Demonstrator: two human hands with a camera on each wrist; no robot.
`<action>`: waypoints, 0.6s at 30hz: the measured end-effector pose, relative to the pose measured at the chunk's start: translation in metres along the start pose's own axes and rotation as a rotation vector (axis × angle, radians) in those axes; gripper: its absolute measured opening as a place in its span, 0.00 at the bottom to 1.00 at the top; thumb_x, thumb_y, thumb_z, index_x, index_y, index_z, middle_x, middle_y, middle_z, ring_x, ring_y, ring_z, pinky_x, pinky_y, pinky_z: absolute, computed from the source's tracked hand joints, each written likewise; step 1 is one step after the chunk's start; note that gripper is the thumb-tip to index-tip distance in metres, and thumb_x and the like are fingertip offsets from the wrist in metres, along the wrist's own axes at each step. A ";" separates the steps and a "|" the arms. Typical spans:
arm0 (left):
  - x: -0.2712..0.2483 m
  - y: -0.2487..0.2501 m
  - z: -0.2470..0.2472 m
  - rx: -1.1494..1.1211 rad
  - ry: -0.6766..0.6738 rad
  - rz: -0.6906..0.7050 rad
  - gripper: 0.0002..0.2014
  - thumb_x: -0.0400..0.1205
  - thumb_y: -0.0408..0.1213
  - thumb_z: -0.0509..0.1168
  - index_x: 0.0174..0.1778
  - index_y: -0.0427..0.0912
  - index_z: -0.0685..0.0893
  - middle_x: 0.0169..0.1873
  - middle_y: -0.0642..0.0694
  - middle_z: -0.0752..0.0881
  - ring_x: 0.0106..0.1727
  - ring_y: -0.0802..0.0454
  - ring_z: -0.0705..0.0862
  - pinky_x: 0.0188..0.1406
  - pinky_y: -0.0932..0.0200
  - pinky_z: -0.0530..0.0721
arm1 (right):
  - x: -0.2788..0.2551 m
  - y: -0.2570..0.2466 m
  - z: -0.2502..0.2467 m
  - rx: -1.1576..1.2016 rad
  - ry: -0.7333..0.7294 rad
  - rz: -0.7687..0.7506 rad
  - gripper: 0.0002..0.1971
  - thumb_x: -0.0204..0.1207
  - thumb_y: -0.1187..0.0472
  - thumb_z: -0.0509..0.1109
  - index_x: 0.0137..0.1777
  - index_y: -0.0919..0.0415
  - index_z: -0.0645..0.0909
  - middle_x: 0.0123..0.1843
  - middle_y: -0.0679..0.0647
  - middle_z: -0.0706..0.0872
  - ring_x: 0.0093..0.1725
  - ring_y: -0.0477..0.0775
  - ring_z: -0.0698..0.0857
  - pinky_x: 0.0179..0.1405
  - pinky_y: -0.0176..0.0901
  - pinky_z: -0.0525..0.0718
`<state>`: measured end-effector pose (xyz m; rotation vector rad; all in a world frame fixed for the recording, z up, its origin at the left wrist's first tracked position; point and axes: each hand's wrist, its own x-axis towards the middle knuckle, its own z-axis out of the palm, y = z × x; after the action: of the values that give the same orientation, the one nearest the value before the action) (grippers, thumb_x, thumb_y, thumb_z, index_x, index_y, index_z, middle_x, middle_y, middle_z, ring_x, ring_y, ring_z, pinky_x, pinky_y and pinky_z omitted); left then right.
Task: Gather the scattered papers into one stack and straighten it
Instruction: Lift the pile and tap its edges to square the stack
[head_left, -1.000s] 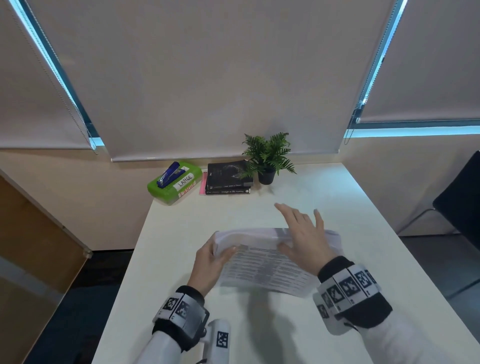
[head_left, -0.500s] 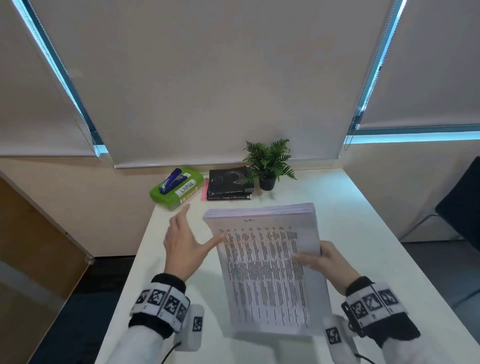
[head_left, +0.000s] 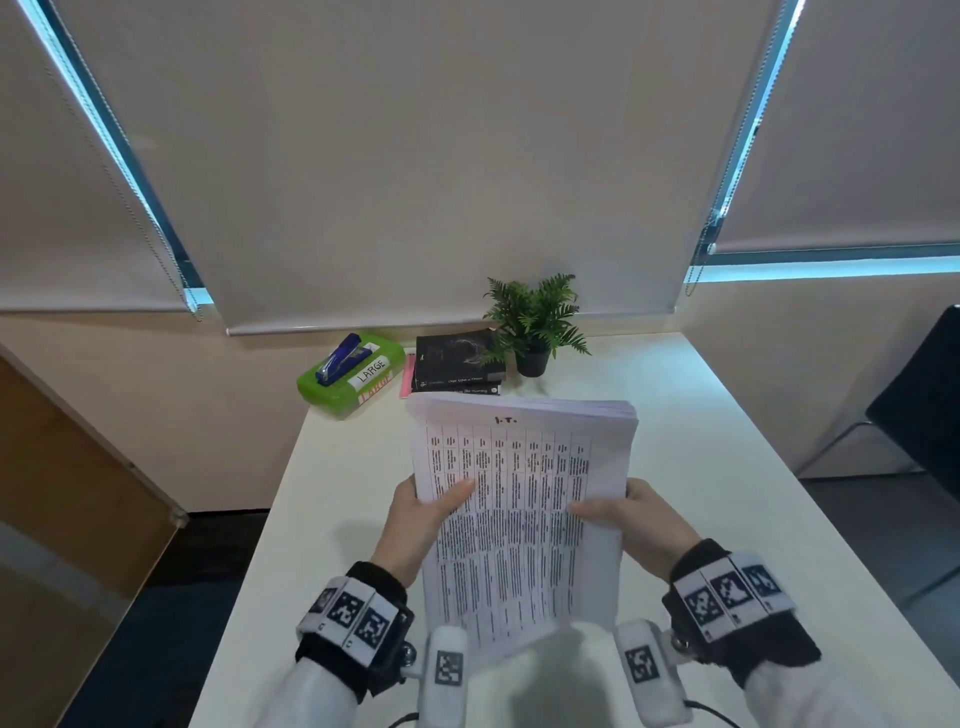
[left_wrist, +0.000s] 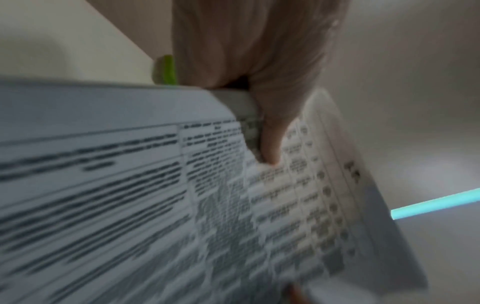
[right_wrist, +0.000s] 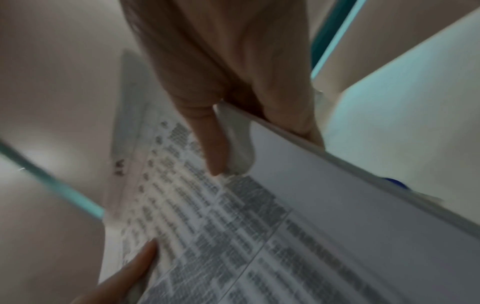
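Note:
A thick stack of printed papers (head_left: 524, 514) stands tilted upright above the white table (head_left: 727, 467), its printed table side facing me. My left hand (head_left: 426, 509) grips the stack's left edge, thumb on the front page and fingers behind. My right hand (head_left: 628, 512) grips the right edge the same way. In the left wrist view the thumb (left_wrist: 270, 139) presses on the stack of papers (left_wrist: 130, 205). In the right wrist view the thumb (right_wrist: 210, 144) lies on the stack of papers (right_wrist: 233, 226), fingers wrapped behind the edge. The stack's lower edge is blurred.
At the table's far end sit a green box (head_left: 353, 376) with a blue stapler (head_left: 340, 356) on top, dark books (head_left: 457, 364) and a small potted fern (head_left: 535, 325). A dark chair (head_left: 924, 395) stands at the right. Roller blinds cover the windows behind.
The stack was lying on the table under both hands, then my right hand lifted it upright. My left hand, free half a second ago, now grips the left edge.

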<state>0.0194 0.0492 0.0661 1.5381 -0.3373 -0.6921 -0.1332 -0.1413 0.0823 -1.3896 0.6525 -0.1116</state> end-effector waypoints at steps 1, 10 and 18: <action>-0.002 0.002 0.005 0.005 0.038 0.040 0.19 0.76 0.41 0.72 0.63 0.43 0.82 0.56 0.49 0.88 0.58 0.54 0.86 0.63 0.54 0.80 | 0.001 -0.003 0.003 0.002 0.033 -0.016 0.14 0.69 0.71 0.73 0.55 0.75 0.83 0.56 0.70 0.87 0.55 0.68 0.86 0.57 0.60 0.84; -0.020 0.005 0.041 -0.125 0.217 0.224 0.11 0.76 0.32 0.72 0.54 0.43 0.87 0.48 0.49 0.91 0.52 0.50 0.89 0.54 0.54 0.87 | 0.002 -0.002 0.022 0.114 0.232 -0.201 0.08 0.73 0.70 0.71 0.52 0.67 0.86 0.51 0.62 0.90 0.53 0.66 0.87 0.58 0.63 0.83; -0.016 -0.037 0.029 -0.047 0.051 -0.008 0.16 0.72 0.38 0.76 0.54 0.53 0.84 0.52 0.53 0.89 0.58 0.53 0.86 0.61 0.56 0.83 | 0.005 0.028 0.015 0.175 0.193 -0.162 0.19 0.65 0.75 0.75 0.55 0.59 0.84 0.47 0.53 0.92 0.49 0.57 0.90 0.47 0.49 0.85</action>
<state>-0.0178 0.0390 0.0341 1.5106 -0.2756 -0.6614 -0.1299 -0.1243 0.0547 -1.2703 0.6726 -0.4267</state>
